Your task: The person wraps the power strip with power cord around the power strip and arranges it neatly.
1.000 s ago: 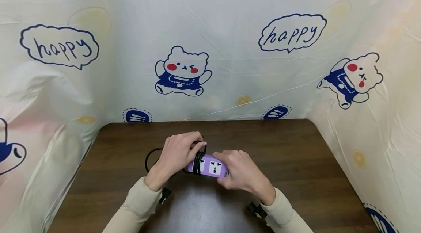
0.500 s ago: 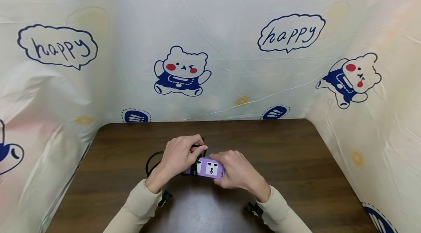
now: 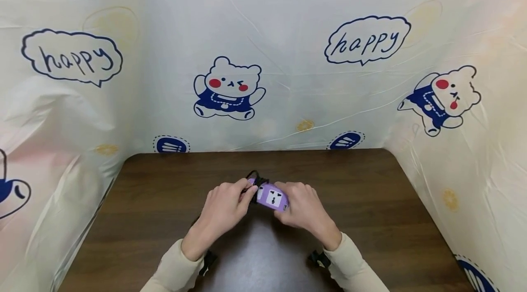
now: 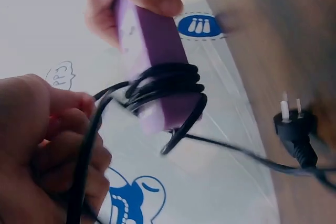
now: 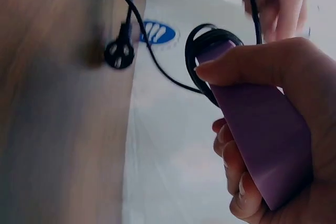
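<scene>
Holding power strip well inside side edges of table

Right hand gripping a purple power strip; black cord coiled about its eleven-o'clock end, plug toward ten o'clock.

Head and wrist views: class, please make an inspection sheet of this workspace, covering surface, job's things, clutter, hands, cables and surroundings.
Surface: dark brown, wood-grain table, shiny toward the near edge.
Job's things: purple, elongated power strip with white socket faces.
Clutter: nothing seen.
Hands: left hand holds part of the cord; right hand grips the strip.
Cables: black, round cord wound in several turns around the strip; its black plug with metal prongs is unplugged, and whether it touches the table is unclear.
Surroundings: pale, creased sheet printed with blue-clad bears and "happy" bubbles, behind and at both sides.
</scene>
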{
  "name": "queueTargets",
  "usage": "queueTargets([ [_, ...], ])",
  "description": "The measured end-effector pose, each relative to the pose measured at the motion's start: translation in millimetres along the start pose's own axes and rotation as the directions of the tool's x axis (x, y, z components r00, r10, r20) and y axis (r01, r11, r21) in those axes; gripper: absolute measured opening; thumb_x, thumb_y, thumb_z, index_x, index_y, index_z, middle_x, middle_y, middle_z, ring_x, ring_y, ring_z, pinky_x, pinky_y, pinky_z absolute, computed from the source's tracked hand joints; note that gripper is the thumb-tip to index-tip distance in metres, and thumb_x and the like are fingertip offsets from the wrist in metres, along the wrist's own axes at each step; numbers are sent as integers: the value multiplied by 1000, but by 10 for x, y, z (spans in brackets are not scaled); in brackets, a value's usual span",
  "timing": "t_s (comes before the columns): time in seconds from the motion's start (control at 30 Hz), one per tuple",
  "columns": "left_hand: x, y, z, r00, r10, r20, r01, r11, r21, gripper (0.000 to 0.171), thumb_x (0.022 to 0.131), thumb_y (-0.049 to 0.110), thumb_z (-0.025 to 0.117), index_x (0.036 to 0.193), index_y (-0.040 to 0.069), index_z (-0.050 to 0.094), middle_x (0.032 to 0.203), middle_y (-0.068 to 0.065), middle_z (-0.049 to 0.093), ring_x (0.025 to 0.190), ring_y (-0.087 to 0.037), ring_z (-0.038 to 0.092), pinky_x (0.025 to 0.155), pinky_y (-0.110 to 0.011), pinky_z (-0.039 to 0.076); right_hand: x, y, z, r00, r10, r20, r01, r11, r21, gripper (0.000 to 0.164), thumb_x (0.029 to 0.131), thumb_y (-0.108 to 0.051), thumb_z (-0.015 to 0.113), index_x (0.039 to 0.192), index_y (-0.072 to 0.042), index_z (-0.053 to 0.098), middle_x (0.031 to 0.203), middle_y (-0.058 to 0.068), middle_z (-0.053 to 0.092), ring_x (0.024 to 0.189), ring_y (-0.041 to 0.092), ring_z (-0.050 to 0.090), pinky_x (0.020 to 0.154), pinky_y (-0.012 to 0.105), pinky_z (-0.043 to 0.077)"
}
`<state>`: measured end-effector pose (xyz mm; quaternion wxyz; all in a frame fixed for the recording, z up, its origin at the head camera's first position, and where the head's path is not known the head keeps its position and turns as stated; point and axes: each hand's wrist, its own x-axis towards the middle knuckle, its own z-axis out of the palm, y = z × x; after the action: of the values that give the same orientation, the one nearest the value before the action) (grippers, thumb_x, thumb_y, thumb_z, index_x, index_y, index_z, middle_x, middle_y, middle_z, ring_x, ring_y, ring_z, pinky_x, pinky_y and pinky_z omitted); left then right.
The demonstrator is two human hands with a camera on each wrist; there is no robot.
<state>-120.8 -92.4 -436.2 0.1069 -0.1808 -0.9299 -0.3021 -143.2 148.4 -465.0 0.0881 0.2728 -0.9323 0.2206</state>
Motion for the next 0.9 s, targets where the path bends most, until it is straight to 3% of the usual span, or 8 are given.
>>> queueTargets([
  [0.07,-46,-24,-1,999,-23,26,26,994,-105,27,110,29,62,84,20,64,58,13,41,50,-2,36,50,-24,33,-16,87,-16,998,46,-39,-46,999,3,55,70,-26,92,119,-10,76,92,1,75,67,9,59,55,26,47],
  [0.2,-129,-106,37,999,-25,26,32,960,-279,34,113,27,56,80,20,61,60,15,38,52,1,30,55,-22,36,-41,226,-44,991,109,-80,-106,994,35,48,70,-22,93,114,-13,76,93,1,76,70,10,62,58,27,51],
  [0.4,-231,-163,174,998,10,-59,-33,921,-388,42,113,25,57,72,23,46,65,16,28,56,5,24,55,-18,28,-36,259,-31,991,107,-76,-103,993,60,45,72,-22,91,114,-15,76,93,-1,76,69,9,62,57,26,50],
  [0.5,-272,-136,224,997,32,-75,-62,897,-437,37,107,26,67,74,21,51,64,17,29,55,6,26,53,-17,26,-31,226,-18,990,110,-84,-106,993,53,45,71,-22,91,113,-14,75,91,-2,75,68,10,61,56,26,49],
  [0.63,-316,-87,260,997,59,-55,-77,904,-421,37,91,29,88,81,21,53,63,17,27,56,7,26,53,-16,27,-30,193,-6,989,120,-88,-117,992,37,48,70,-21,91,115,-12,75,91,0,74,67,11,60,56,27,49],
  [0.73,-342,-70,262,997,59,-47,-73,919,-387,45,82,21,95,82,20,50,64,18,26,57,8,23,54,-16,27,-30,176,-4,990,117,-84,-115,993,27,50,71,-22,91,118,-10,75,92,1,75,68,11,60,56,27,49],
  [0.8,-347,-80,254,996,63,-56,-79,927,-367,43,81,8,91,81,20,50,63,20,26,57,10,23,54,-15,26,-31,164,-12,991,110,-82,-109,994,25,50,71,-22,90,117,-11,75,92,1,75,68,11,60,56,28,48],
  [0.9,-329,-130,235,992,58,-113,-89,950,-299,40,79,-11,74,77,20,49,63,22,26,56,11,22,52,-13,22,-37,146,-36,991,111,-80,-109,994,31,50,72,-23,90,118,-11,75,93,1,75,69,11,60,56,27,48],
])
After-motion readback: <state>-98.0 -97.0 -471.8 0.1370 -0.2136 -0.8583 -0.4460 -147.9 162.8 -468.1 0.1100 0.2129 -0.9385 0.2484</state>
